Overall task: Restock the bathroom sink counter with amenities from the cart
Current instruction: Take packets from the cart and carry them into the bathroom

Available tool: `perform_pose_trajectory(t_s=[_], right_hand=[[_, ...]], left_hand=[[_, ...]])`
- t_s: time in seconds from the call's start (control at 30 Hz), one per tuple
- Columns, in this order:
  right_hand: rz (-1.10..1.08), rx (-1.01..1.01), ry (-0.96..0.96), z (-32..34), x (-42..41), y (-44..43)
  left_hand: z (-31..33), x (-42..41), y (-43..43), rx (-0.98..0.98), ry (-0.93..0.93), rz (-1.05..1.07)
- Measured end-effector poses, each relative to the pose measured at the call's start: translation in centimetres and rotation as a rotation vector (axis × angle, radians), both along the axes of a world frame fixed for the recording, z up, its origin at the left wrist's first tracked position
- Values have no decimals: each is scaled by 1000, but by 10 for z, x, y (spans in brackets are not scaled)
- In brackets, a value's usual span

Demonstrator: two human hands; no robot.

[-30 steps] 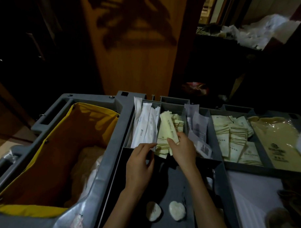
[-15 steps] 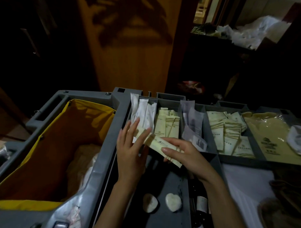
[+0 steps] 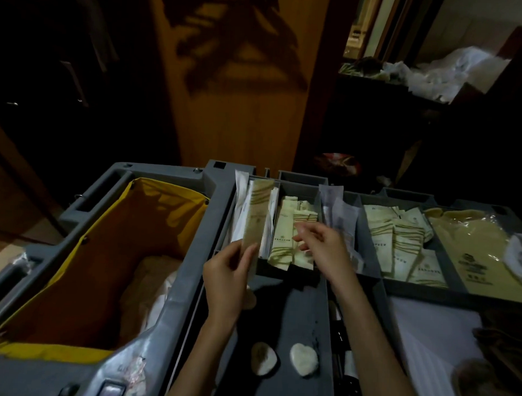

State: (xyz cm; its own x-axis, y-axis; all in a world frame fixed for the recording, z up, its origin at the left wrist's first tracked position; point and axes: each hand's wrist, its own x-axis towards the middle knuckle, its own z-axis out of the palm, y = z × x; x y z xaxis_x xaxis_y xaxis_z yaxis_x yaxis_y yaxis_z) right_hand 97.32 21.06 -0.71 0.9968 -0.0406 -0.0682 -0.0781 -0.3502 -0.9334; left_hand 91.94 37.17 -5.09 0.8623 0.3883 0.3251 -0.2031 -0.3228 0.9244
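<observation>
- Left hand (image 3: 227, 275): thumb and fingers pinch the near end of the long beige paper sachet with thin brown stripes (image 3: 257, 215).
- Sachet position: it points away from the person and stands over the white paper-wrapped sticks (image 3: 240, 209) in the leftmost compartment of the grey plastic housekeeping cart (image 3: 189, 254).
- Change from half a second ago: the sachet then lay slantwise between both hands. It is now in the left hand alone and has turned lengthwise along the compartment.
- Right hand (image 3: 324, 249): it has let go of the sachet and moved to the right. Its fingers are loosely spread and hold nothing.
- Right hand position: it hovers over the stack of cream striped sachets (image 3: 283, 240) in the second compartment. The blur does not show whether the fingertips touch the stack.
- Third compartment: translucent plastic packets (image 3: 339, 212) stand upright just beyond the right hand.
- Fourth compartment: a larger pile of cream sachets (image 3: 400, 241) remains in place.
- Left section of the cart: the yellow fabric bag (image 3: 152, 223) hangs open.
- Dark grey tray (image 3: 297, 314) under the forearms: a small white oval piece (image 3: 263, 359) and a small white heart-shaped piece (image 3: 304, 359) lie side by side, unmoved.
</observation>
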Motion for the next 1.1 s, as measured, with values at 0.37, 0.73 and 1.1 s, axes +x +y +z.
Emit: perform_pose_trajectory(t_s=[0.37,0.73,1.1], right_hand=[[4,-761,4,-32,18,43],[14,-627,93,-27,10,17],[-69,-504,35,-26,0,7]], left_hand=[[-8,7,2,-366,248,-75],[-11,11,3,-457,371,-66],[-4,7,3,-454,361,-75]])
